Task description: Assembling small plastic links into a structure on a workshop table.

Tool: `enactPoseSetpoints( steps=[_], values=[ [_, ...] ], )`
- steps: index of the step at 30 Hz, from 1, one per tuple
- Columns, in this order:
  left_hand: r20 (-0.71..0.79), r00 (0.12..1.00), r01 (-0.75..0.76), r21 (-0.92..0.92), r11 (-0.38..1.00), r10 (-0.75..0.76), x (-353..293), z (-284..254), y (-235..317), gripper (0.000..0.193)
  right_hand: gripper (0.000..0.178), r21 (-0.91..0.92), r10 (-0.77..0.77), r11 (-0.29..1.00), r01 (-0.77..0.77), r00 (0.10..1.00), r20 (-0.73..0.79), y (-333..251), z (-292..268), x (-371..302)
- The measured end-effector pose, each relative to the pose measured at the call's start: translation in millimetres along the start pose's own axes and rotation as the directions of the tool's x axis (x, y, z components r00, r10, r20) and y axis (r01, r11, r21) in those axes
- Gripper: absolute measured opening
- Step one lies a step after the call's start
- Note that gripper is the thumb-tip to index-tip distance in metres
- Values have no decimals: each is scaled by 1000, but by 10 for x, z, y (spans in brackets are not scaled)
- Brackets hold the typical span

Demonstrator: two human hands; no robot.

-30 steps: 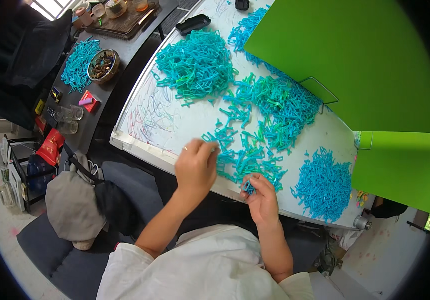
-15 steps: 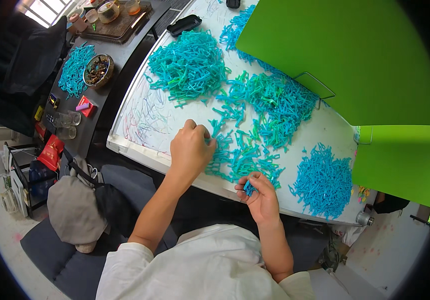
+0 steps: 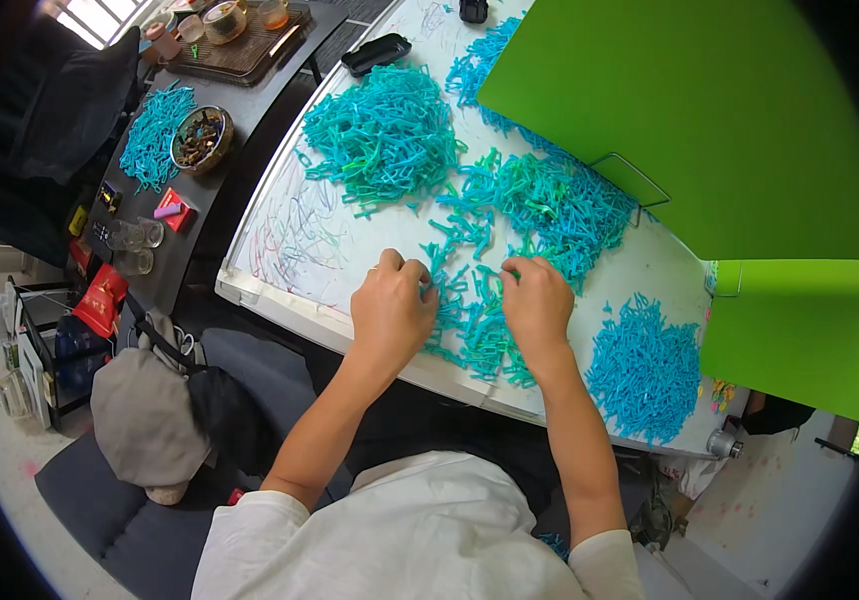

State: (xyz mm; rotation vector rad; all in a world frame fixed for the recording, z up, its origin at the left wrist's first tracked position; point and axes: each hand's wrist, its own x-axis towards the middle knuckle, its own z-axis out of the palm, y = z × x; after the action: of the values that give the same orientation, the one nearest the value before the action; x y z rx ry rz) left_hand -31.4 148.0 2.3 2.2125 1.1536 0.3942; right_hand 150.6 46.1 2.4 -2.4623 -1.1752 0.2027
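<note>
Small blue-green plastic pieces (image 3: 490,330), slim and link-like, lie loosely spread on a white table between my hands. My left hand (image 3: 390,312) is at the left edge of this spread, back up, its fingers bent closed; its fingertips are mostly hidden, and so is anything in them. Across from it, my right hand (image 3: 540,308) reaches over the spread, thumb and fingers pinched together among the pieces; whatever sits in the pinch is too small to tell. Just beyond both hands rises a mixed teal and green heap (image 3: 550,200).
A large teal heap (image 3: 382,135) lies at the far left of the table, and a bluer heap (image 3: 645,368) at the right. Green panels (image 3: 690,130) with wire handles overhang the right side. A dark side table (image 3: 240,90) with a tea tray (image 3: 240,60) stands left.
My right hand has moved from the table's near edge, where it held blue pieces, up and forward into the spread. Those pieces no longer show in it. My left hand has barely moved.
</note>
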Motion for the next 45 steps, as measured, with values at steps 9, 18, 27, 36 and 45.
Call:
enactPoseSetpoints(
  steps=[9,18,27,36,45],
  values=[
    [31,997,66,-67,996,-64,-21,-62,-52,20,19,-123,163,981,-148,978,127,-54,-15,165],
    [-29,999,40,-57,998,-42,13,51,-11,11,16,260,252,922,-285,955,154,98,-61,68],
    [-198,973,-168,-246,954,120,-100,-249,-32,14,15,684,0,-483,-546,781,624,457,-494,-724],
    [145,932,-190,-584,789,332,-838,-494,369,18,22,561,-45,-467,-684,652,757,179,-209,-1495],
    [-35,982,-188,-209,960,184,-285,163,353,14,27,533,74,-513,-672,585,808,209,-140,-1565]
  ],
)
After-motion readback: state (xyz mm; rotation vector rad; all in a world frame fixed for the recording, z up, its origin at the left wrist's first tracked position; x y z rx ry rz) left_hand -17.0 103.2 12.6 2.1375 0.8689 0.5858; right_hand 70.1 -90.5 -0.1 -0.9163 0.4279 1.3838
